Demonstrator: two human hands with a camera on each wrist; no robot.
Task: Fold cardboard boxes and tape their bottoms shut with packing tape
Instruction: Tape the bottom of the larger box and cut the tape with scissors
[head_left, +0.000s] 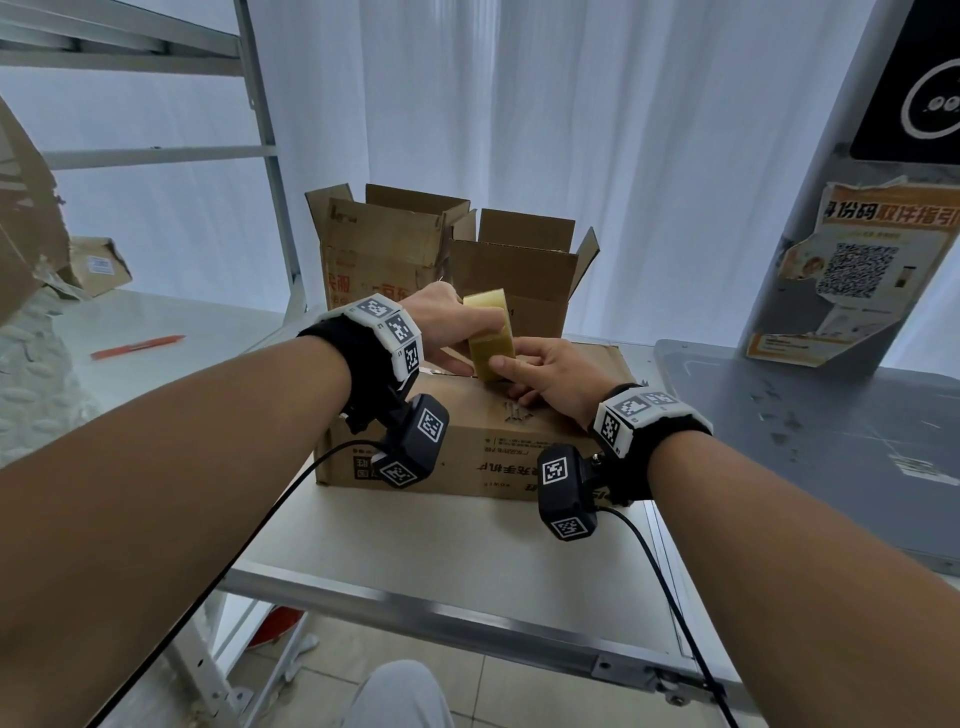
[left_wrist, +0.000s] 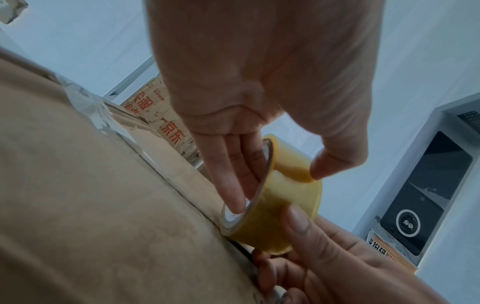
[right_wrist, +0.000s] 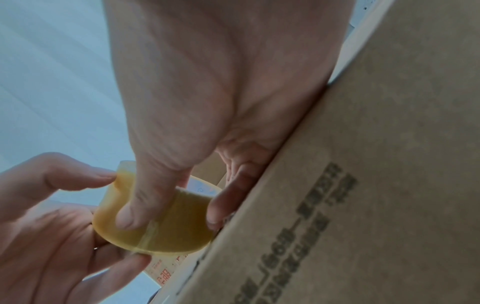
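Note:
A closed cardboard box (head_left: 467, 441) lies on the white table (head_left: 441, 545), printed side toward me. Standing on edge on top of it is a yellowish roll of packing tape (head_left: 488, 338). My left hand (head_left: 452, 322) grips the roll, with fingers (left_wrist: 233, 181) through the core and the thumb on the outer face. My right hand (head_left: 524, 371) pinches the same roll (right_wrist: 168, 222): its thumb (right_wrist: 130, 216) presses the outer face, and its fingers are tucked between the roll and the box (right_wrist: 363, 185). The box's top seam (left_wrist: 182, 195) runs under the roll (left_wrist: 280, 205).
Two open-topped cardboard boxes (head_left: 384, 249) (head_left: 519, 270) stand right behind. An orange pen-like tool (head_left: 137, 347) lies on the table to the left. More cardboard (head_left: 98, 265) sits far left. A grey surface (head_left: 805, 415) and a pillar with a QR poster (head_left: 857, 270) stand at right.

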